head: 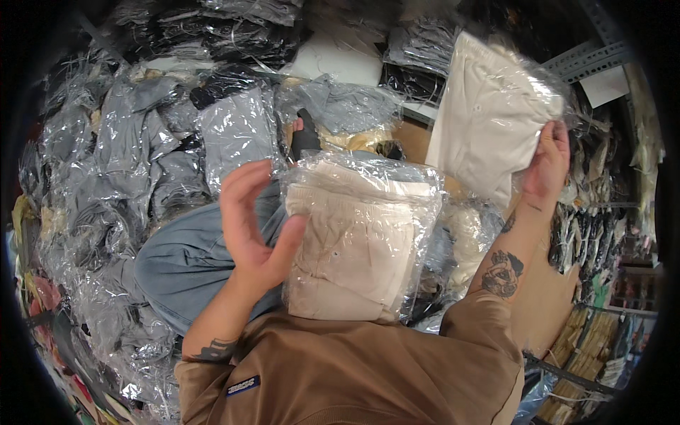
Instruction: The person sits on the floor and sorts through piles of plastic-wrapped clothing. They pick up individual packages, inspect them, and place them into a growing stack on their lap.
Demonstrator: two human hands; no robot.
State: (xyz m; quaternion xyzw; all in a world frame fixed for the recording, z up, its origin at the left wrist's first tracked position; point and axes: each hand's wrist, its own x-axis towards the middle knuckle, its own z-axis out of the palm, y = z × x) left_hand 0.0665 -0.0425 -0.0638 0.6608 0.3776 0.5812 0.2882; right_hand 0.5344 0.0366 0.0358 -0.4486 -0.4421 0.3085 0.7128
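Note:
In my right hand [547,156], raised at the right, is a cream garment in a clear plastic bag [478,117], gripped by its side edge. It has an elastic waistband and a small round mark. On my lap rests a stack of similar bagged cream garments [356,244], gathered waistbands towards the far side. My left hand [255,218] is beside the stack's left edge, thumb and fingers spread with nothing between them. Its thumb overlaps the bag's edge in view; whether it touches I cannot tell.
Bagged grey garments [117,159] form a large pile at the left, around my bent knee [186,260]. Bundled dark garments [244,37] are stacked at the back. A perforated metal shelf frame [589,61] stands at the right, with bundled packages [579,350] lower down.

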